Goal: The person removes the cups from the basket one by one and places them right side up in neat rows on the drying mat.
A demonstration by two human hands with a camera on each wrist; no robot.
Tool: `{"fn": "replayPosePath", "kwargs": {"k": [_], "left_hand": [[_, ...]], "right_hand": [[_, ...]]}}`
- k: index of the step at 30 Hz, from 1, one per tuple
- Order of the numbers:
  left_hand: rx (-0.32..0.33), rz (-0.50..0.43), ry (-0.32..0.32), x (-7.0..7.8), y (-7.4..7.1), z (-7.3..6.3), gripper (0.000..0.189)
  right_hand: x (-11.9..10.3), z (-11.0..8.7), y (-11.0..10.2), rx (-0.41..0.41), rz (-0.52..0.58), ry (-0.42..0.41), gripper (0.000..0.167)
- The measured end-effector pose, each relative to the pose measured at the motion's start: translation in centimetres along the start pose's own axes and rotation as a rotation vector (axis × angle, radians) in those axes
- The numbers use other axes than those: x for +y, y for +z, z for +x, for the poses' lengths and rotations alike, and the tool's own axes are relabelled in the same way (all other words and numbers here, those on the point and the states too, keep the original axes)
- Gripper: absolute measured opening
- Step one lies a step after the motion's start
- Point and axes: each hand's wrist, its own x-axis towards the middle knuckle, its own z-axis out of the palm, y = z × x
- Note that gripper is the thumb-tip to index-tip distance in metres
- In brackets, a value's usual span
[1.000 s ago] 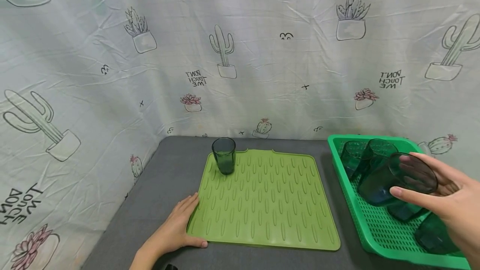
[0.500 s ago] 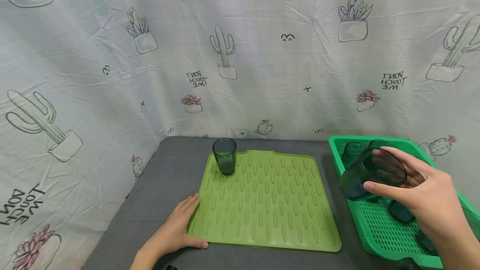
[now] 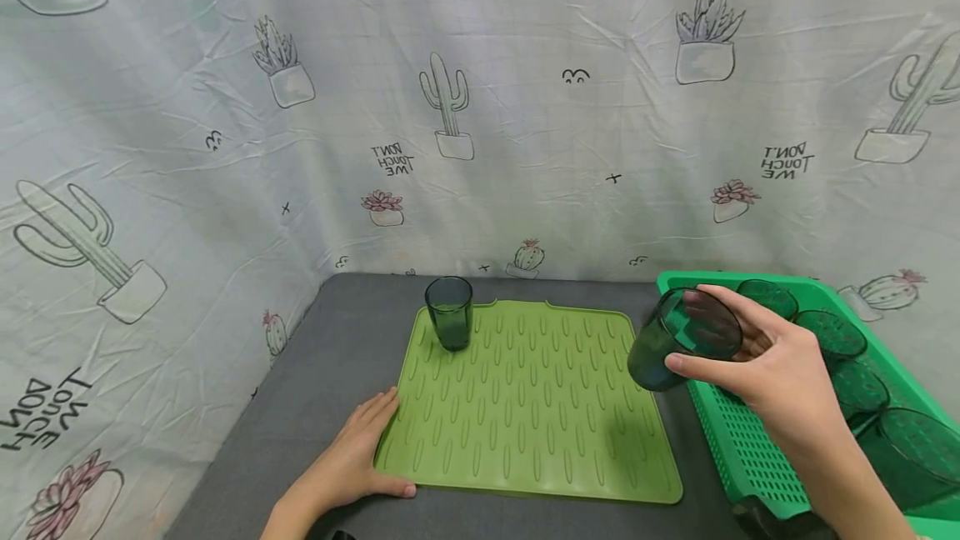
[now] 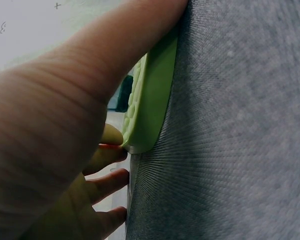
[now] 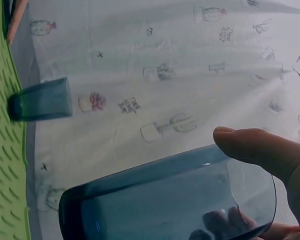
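Note:
My right hand [image 3: 765, 357] pinches a dark green drinking glass [image 3: 660, 348] near its rim, thumb on one side and fingers on the other. The glass hangs tilted in the air over the right edge of a lime-green ridged mat [image 3: 525, 407]. In the right wrist view, the held glass [image 5: 150, 200] fills the lower part. Another glass [image 3: 450, 315] stands upright on the mat's back left corner. At the mat's front left corner rests my left hand [image 3: 345, 457], fingers extended along the side and thumb along the front edge.
Right of the mat stands a green plastic basket [image 3: 720, 440] with several more glasses [image 3: 832, 336] in it. A grey cloth [image 3: 300, 373] covers the table. Behind hangs a white curtain [image 3: 525, 107] printed with cacti.
My right hand has carried the glass leftward, out from above the basket to the mat's right edge. My left hand has stayed at the mat's corner.

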Motion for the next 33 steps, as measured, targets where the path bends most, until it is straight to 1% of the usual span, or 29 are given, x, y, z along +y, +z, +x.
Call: {"fn": "replayPosePath", "kwargs": {"k": [5,7,12,19,23,29,33], "left_hand": [[0.000,0.000,0.001,0.0,0.1,0.0,0.126],[-0.001,-0.003,0.000,0.0,0.2,0.0,0.126],[-0.010,-0.009,-0.008,0.1,0.2,-0.1,0.127],[-0.016,-0.019,-0.015,0.1,0.2,-0.1,0.126],[-0.013,-0.011,-0.016,0.1,0.3,-0.2,0.126],[-0.002,-0.003,-0.013,0.0,0.5,-0.4,0.126],[-0.003,-0.007,-0.027,0.0,0.5,-0.6,0.126]], "right_hand": [[0.2,0.5,1.7,-0.014,0.007,-0.032,0.073],[0.3,0.7,2.3,-0.020,-0.020,-0.038,0.074],[0.4,1.0,3.6,-0.028,-0.087,-0.017,0.076],[1.0,1.6,5.7,-0.051,-0.069,-0.011,0.077],[1.5,1.9,6.8,-0.068,-0.063,0.010,0.079],[2.7,2.4,8.2,-0.086,-0.099,0.025,0.081],[3.8,3.0,9.3,-0.100,-0.086,0.058,0.082]]}}
